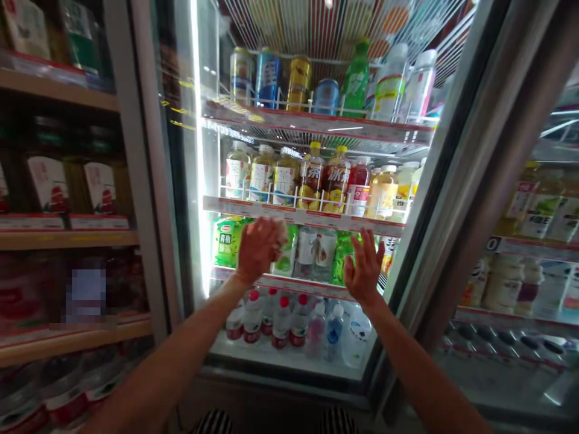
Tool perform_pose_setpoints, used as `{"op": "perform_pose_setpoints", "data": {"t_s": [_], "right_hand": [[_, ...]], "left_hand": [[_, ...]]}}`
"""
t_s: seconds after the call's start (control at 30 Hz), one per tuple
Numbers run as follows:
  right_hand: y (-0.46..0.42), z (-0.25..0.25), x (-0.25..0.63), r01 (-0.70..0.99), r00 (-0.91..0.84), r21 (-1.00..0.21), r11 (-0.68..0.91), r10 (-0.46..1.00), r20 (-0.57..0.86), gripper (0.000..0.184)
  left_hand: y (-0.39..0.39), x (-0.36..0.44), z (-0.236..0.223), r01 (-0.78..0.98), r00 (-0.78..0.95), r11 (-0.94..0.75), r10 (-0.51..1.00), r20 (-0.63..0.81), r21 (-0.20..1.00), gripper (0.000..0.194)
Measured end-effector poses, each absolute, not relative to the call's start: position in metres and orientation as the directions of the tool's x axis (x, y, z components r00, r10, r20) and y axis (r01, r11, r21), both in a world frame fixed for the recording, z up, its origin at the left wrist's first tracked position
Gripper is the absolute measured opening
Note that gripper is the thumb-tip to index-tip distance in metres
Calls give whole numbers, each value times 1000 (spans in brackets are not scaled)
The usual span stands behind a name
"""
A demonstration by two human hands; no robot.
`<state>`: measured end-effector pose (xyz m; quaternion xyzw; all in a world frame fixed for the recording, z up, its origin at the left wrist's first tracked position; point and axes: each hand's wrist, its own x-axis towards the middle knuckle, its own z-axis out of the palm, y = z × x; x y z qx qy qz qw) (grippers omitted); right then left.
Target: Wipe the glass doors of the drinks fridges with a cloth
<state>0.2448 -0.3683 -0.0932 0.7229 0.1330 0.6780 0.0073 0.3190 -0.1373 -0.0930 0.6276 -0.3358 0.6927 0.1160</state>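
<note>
My left hand [257, 248] is raised in front of a lit drinks fridge, before the third shelf. Its fingers are closed round a crumpled pale cloth [282, 234], which is blurred. Behind that hand stand a green pack [227, 241] and a green-labelled container [284, 256]. My right hand [364, 268] is open with its fingers spread, holding nothing. It is in front of another green pack [342, 256] at the right of the same shelf. Clear containers with pale labels [315, 250] stand between the two hands.
Tea and juice bottles [312, 178] line the shelf above behind a wire guard. Cans [268, 78] and a green bottle [356, 78] fill the top shelf. Red-capped water bottles [281, 322] stand at the bottom. A metal door frame [456, 223] borders the right; wooden shelves [67, 240] are at left.
</note>
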Motion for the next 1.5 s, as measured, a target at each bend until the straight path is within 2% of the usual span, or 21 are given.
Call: {"op": "perform_pose_setpoints", "data": {"t_s": [0.07, 0.1, 0.23, 0.3, 0.37, 0.43, 0.47, 0.53, 0.6, 0.67, 0.73, 0.8, 0.87, 0.9, 1.0, 1.07, 1.13, 1.2, 1.27, 1.43, 1.5], "right_hand": [[-365, -95, 245, 199, 59, 209, -957, 225, 973, 57], [-361, -97, 246, 217, 68, 231, -948, 251, 966, 57], [-340, -98, 250, 277, 119, 327, -903, 370, 921, 56], [-337, -96, 251, 248, 123, 299, -921, 336, 934, 56], [-339, -94, 251, 212, 115, 253, -944, 281, 953, 57], [-343, -94, 252, 195, 114, 249, -949, 275, 955, 58], [-344, -94, 252, 190, 117, 262, -946, 287, 951, 59], [-344, -96, 253, 179, 113, 288, -941, 310, 944, 58], [-343, -98, 253, 170, 111, 300, -939, 321, 941, 56], [-344, -101, 252, 169, 121, 302, -938, 324, 938, 55], [-345, -103, 251, 174, 130, 299, -938, 323, 937, 56], [-346, -105, 251, 175, 126, 298, -938, 322, 938, 57], [-347, -106, 252, 165, 118, 302, -939, 323, 939, 56], [-347, -106, 252, 157, 113, 306, -939, 325, 939, 56], [-348, -106, 251, 148, 108, 316, -937, 333, 937, 55], [-349, -108, 250, 160, 113, 322, -933, 342, 933, 56], [-350, -111, 249, 175, 129, 314, -933, 338, 932, 57], [-348, -116, 249, 183, 143, 287, -940, 315, 938, 58], [-346, -120, 250, 188, 151, 260, -947, 290, 945, 58], [-341, -123, 251, 191, 132, 262, -946, 290, 948, 56], [-341, -122, 251, 187, 131, 270, -945, 296, 946, 56]], "left_hand": [[-126, 323, -87, -572, -145, -810, -53, 988, -128, 43], [-129, 321, -88, -570, -139, -813, -51, 989, -122, 44], [-151, 312, -106, -582, -151, -699, -411, 899, -417, 39], [-140, 318, -106, -588, -114, -685, -455, 883, -429, 38], [-116, 330, -97, -565, -24, -788, -279, 960, -243, 41], [-99, 338, -90, -485, 32, -873, 39, 999, 50, 45], [-98, 339, -90, -461, 41, -882, 91, 995, 100, 46], [-109, 333, -98, -483, 7, -871, -110, 994, -93, 45], [-125, 325, -110, -535, -99, -696, -511, 854, -479, 41], [-129, 322, -115, -553, -169, -529, -685, 708, -644, 38], [-119, 326, -108, -553, -128, -653, -548, 827, -518, 39], [-107, 331, -98, -510, -93, -835, -183, 979, -205, 45], [-107, 330, -95, -487, -127, -872, 8, 992, -56, 50], [-112, 328, -97, -488, -149, -869, -15, 989, -87, 49], [-125, 320, -112, -514, -195, -717, -436, 879, -470, 40], [-118, 322, -117, -525, -179, -629, -576, 797, -573, 36], [-99, 330, -116, -509, -119, -764, -394, 912, -396, 38], [-85, 336, -112, -464, -95, -883, -36, 995, -76, 45], [-86, 334, -114, -454, -100, -891, 63, 993, 11, 50], [-109, 318, -137, -521, -138, -672, -542, 829, -526, 43], [-100, 320, -140, -523, -105, -689, -531, 840, -501, 44]]}}
